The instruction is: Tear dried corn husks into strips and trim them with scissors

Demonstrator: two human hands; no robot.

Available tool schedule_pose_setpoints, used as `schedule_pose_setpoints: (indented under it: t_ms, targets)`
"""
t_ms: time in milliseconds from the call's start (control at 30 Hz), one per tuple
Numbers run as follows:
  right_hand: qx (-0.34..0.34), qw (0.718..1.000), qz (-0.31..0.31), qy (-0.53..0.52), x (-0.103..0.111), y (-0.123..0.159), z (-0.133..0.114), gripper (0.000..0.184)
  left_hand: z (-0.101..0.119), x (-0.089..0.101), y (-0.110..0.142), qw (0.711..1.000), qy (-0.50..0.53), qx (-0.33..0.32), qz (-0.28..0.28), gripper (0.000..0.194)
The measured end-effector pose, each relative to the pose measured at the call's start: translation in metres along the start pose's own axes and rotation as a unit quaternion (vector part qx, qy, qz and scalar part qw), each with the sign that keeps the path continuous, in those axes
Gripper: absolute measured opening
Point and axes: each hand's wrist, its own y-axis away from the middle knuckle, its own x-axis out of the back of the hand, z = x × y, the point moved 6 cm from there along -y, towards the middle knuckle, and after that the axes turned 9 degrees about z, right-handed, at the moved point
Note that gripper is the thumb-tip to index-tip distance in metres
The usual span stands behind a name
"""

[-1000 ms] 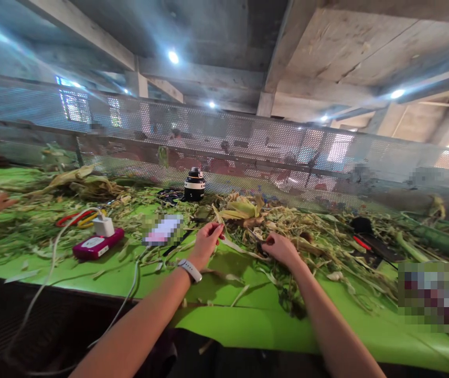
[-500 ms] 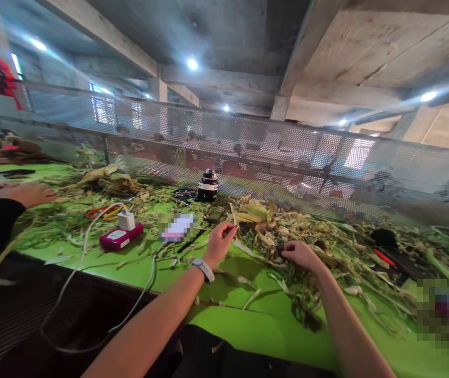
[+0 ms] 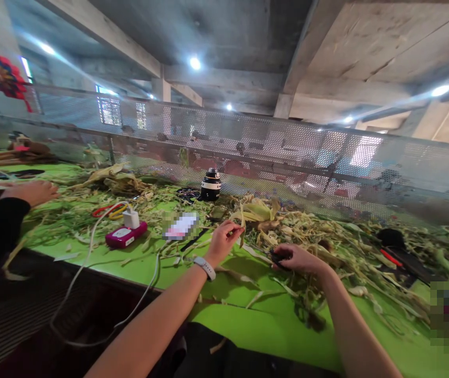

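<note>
My left hand, a pale watch on its wrist, pinches a narrow strip of dried corn husk between thumb and fingertips. To its right, my right hand is closed round the black handles of what look like scissors; a thin blade seems to point left below the strip, though it is hard to make out. Both hands are over the green tabletop. Just behind them lies a yellow-green bunch of corn husks, with husk scraps heaped around it.
A black jar with a white band stands behind. To the left are a phone, a magenta box with a white charger and cable, and another person's hand. A mesh partition runs along the back.
My right hand has lifted slightly and moved left, the dark handles now showing more clearly in it. My left hand still pinches the husk strip, shifted slightly right. The view has turned a little.
</note>
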Motion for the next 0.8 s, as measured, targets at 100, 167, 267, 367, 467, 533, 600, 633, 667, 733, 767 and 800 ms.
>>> schedule_pose_setpoints:
  t_ms: [100,167,267,367,467,533,600,633,667,733,767,800]
  targets:
    - [0.012,1.000,-0.006,0.001,-0.005,-0.002,0.000,0.022,0.004,0.000,0.001,1.000,-0.013,-0.006,0.000,0.028]
    - [0.017,1.000,-0.002,0.002,-0.007,-0.004,-0.001,0.021,0.006,-0.001,0.002,1.000,-0.018,-0.015,-0.002,0.027]
    - [0.025,1.000,-0.002,0.009,-0.010,-0.005,-0.005,0.018,0.006,-0.003,0.002,0.999,-0.025,-0.025,-0.009,0.025]
    - [0.030,0.999,-0.001,0.017,-0.013,-0.005,-0.008,0.017,0.004,-0.004,0.003,0.999,-0.033,-0.024,-0.008,0.025]
    - [0.032,0.999,-0.001,0.020,-0.013,-0.006,-0.008,0.017,0.004,-0.004,0.003,0.999,-0.040,-0.026,-0.005,0.024]
    - [0.030,0.999,0.001,0.021,-0.013,-0.005,-0.008,0.016,0.004,-0.005,0.004,0.999,-0.037,-0.031,-0.006,0.024]
    - [0.028,0.999,0.008,0.027,-0.012,-0.005,-0.008,0.014,0.005,-0.005,0.004,0.999,-0.029,-0.035,-0.008,0.025]
    - [0.027,0.999,0.011,0.032,-0.012,-0.005,-0.008,0.014,0.005,-0.006,0.005,0.999,-0.025,-0.034,-0.009,0.025]
    - [0.026,0.999,0.012,0.037,-0.012,-0.005,-0.008,0.013,0.005,-0.006,0.005,0.999,-0.021,-0.031,-0.010,0.025]
    - [0.027,0.998,0.020,0.053,-0.010,-0.006,-0.006,0.013,0.005,-0.005,0.004,1.000,-0.015,-0.016,-0.008,0.026]
    - [0.028,0.997,0.030,0.066,-0.007,-0.006,-0.004,0.013,0.004,-0.004,0.004,1.000,-0.013,-0.003,-0.005,0.026]
    - [0.028,0.995,0.049,0.085,-0.004,-0.007,-0.001,0.013,0.003,-0.003,0.003,1.000,-0.010,0.011,0.000,0.027]
